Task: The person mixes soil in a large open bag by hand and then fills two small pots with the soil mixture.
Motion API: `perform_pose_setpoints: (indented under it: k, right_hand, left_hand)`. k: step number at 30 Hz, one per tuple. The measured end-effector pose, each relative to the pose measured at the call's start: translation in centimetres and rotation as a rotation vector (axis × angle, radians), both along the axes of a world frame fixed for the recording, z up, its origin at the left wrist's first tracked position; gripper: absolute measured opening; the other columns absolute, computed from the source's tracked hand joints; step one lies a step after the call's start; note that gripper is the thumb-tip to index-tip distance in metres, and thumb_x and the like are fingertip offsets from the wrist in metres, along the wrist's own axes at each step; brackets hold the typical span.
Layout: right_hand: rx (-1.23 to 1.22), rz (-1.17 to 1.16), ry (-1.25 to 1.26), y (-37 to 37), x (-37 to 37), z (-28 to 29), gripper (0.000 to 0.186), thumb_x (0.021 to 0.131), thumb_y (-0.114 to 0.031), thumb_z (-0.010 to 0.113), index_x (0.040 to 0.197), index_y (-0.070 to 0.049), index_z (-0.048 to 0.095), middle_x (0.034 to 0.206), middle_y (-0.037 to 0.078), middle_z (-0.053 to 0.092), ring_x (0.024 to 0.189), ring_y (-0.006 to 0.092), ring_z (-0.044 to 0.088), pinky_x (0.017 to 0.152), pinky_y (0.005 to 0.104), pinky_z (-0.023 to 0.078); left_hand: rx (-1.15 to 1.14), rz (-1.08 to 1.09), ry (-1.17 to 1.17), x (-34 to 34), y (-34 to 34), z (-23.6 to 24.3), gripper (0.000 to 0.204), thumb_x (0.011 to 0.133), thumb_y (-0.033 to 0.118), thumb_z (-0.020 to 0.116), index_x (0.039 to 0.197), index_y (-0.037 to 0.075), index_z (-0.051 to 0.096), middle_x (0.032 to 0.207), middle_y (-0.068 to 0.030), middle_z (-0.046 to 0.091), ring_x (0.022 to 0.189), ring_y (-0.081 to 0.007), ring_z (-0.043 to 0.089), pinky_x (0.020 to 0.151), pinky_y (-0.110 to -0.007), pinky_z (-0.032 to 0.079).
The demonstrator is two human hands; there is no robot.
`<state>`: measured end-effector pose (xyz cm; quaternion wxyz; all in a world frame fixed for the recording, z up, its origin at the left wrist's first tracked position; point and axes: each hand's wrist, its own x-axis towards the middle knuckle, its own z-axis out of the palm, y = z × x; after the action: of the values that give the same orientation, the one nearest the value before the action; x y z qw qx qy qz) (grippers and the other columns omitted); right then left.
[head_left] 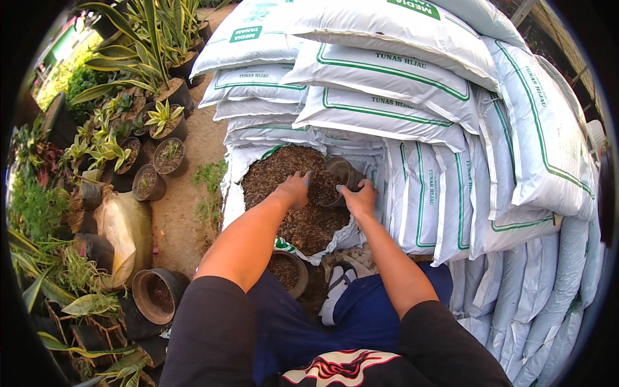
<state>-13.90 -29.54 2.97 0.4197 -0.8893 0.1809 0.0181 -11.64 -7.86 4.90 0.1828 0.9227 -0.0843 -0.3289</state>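
Observation:
An open white sack (232, 173) of dark brown, chunky potting soil (274, 169) lies before me. My left hand (295, 189) is down in the soil, its fingers bent around a handful; their tips are partly hidden. Beside it, my right hand (359, 196) grips the rim of a dark plastic plant pot (349, 171), thumb toward the soil. The pot is tilted within the sack's opening, and soil lies at its mouth. Another round pot (300, 274) with soil inside stands just below the sack, near my foot.
Stacked full white sacks (393, 77) rise behind and to the right. Potted plants (169, 119) crowd the left side, with an empty brown pot (155, 295) and a yellowish sack (126, 226) nearer. Bare brown ground (187, 193) runs between.

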Motion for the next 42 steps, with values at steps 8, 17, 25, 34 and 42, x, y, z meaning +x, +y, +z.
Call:
perform_pose_setpoints:
  k: [8,17,25,34,42]
  right_hand:
    - [0.185,-0.065,0.033,-0.6,0.3,1.4,0.070,0.073,-0.046,0.084,0.115,-0.002,0.048,0.126,0.028,0.049,0.119,0.0425,0.049,0.102,0.0487,0.043]
    - [0.405,-0.058,0.028,-0.6,-0.3,3.1,0.065,0.077,-0.044,0.084,0.113,-0.005,0.045,0.101,0.010,0.050,0.091,0.0214,0.048,0.079,0.0386,0.044]
    - [0.471,0.013,0.059,-2.0,-1.2,3.4,0.063,0.078,-0.043,0.084,0.112,-0.006,0.046,0.103,0.010,0.055,0.094,0.0218,0.054,0.081,0.0403,0.044]
    - [0.500,0.276,0.213,0.3,-5.4,5.9,0.045,0.085,-0.036,0.079,0.106,-0.013,0.047,0.100,0.004,0.059,0.092,0.0160,0.056,0.084,0.0389,0.043]
    - [0.254,0.527,0.163,1.7,-9.5,4.9,0.055,0.079,-0.033,0.084,0.112,-0.003,0.049,0.101,0.008,0.055,0.092,0.0196,0.053,0.083,0.0329,0.045]
  left_hand:
    - [0.098,0.044,-0.111,-1.1,4.5,1.0,0.088,0.086,0.019,0.067,0.160,-0.001,0.024,0.155,-0.0323,0.039,0.144,-0.0465,0.041,0.117,-0.047,0.041]
    - [0.125,-0.093,-0.047,-1.9,6.9,-1.2,0.081,0.062,0.003,0.066,0.140,-0.006,0.051,0.136,-0.0323,0.056,0.122,-0.0447,0.062,0.080,-0.048,0.061]
    - [0.204,-0.096,0.018,-5.2,8.8,4.3,0.070,0.088,0.018,0.066,0.151,0.000,0.043,0.141,-0.0284,0.057,0.131,-0.0425,0.056,0.105,-0.046,0.051]
    - [0.142,0.008,-0.012,-13.0,13.9,5.5,0.063,0.092,0.017,0.066,0.152,0.008,0.045,0.144,-0.0247,0.054,0.136,-0.0397,0.051,0.113,-0.047,0.044]
    - [0.138,0.061,0.026,-17.8,18.6,4.3,0.057,0.093,0.016,0.066,0.147,0.008,0.050,0.146,-0.0219,0.052,0.138,-0.0384,0.049,0.112,-0.046,0.044]
